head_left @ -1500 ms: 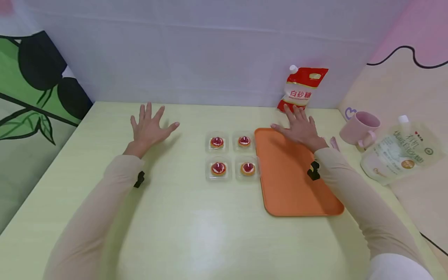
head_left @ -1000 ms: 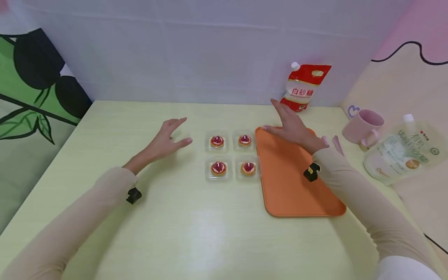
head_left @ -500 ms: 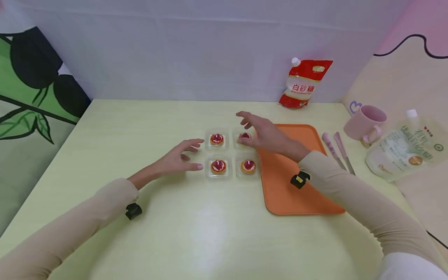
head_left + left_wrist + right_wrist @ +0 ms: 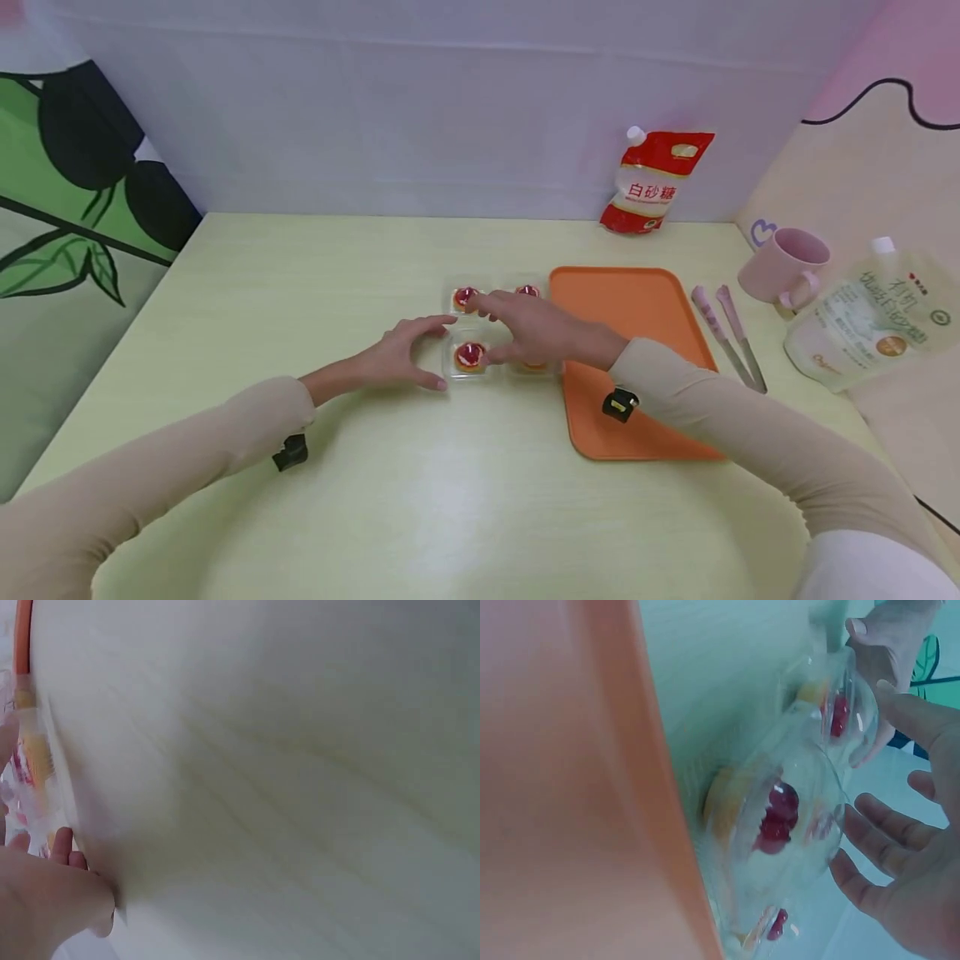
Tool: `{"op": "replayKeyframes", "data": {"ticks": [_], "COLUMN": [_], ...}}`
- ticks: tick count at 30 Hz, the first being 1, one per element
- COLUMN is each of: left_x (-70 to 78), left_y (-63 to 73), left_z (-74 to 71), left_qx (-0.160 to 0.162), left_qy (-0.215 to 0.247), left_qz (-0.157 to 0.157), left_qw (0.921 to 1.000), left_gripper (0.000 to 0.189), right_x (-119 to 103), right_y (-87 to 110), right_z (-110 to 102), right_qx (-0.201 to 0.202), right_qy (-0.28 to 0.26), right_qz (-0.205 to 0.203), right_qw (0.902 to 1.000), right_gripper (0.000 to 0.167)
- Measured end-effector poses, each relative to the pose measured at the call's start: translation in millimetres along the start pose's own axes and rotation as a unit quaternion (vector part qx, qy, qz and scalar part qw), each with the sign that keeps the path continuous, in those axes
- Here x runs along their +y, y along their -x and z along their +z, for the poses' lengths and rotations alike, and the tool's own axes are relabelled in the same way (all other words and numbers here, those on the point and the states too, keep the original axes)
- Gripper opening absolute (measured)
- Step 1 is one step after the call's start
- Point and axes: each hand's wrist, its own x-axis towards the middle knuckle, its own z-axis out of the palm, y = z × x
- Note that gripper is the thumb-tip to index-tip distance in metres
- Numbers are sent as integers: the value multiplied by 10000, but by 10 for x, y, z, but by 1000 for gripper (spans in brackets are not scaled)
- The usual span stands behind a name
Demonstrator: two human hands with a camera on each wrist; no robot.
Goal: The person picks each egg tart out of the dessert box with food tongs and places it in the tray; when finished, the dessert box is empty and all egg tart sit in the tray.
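Several small tarts with red topping sit in clear plastic boxes on the table, in two rows. My left hand (image 4: 390,360) is at the left side of the near-left box (image 4: 457,374), thumb and fingers spread apart around that side. Above the boxes is my right hand (image 4: 542,327), its thumb reaching over the near-left tart (image 4: 469,355) and its fingers loosely bent. It mostly hides the near-right box (image 4: 810,769), whose domed lid shows in the right wrist view beside my fingers. Neither hand holds anything. The far-left tart (image 4: 462,297) is partly covered by my right fingertips.
An orange tray (image 4: 615,292) lies right of the boxes. Two pink-handled knives (image 4: 731,333), a pink mug (image 4: 780,271) and a pale spouted pouch (image 4: 855,325) are farther right. A red and white sugar bag (image 4: 651,187) stands by the back wall.
Both hands, first spread wide apart, have come inward to the boxes. My right hand has left the tray and sugar bag, moving left and nearer; the left has moved right. The boxes stay put.
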Motion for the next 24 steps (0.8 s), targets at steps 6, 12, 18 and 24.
{"op": "replayKeyframes", "data": {"ticks": [6,12,18,24], "left_x": [24,64,88,90], "left_y": [-41,-51,-55,-62], "left_z": [84,154,187,211], "left_qx": [271,527,665,750], "left_qy": [-612,-821,-803,-768], "left_qz": [-19,113,240,320], "left_qw": [9978,9952,9943,9937], "left_gripper": [101,96,90,85], "right_x": [-45,-36,-13,-17], "right_y": [-40,-57,-69,-70], "right_z": [77,127,157,157], "right_qx": [-199,-194,-171,-137], "right_qy": [378,501,497,437], "right_qz": [-71,-157,-182,-281], "right_qw": [9991,9984,9985,9986], "right_gripper": [71,73,68,62]}}
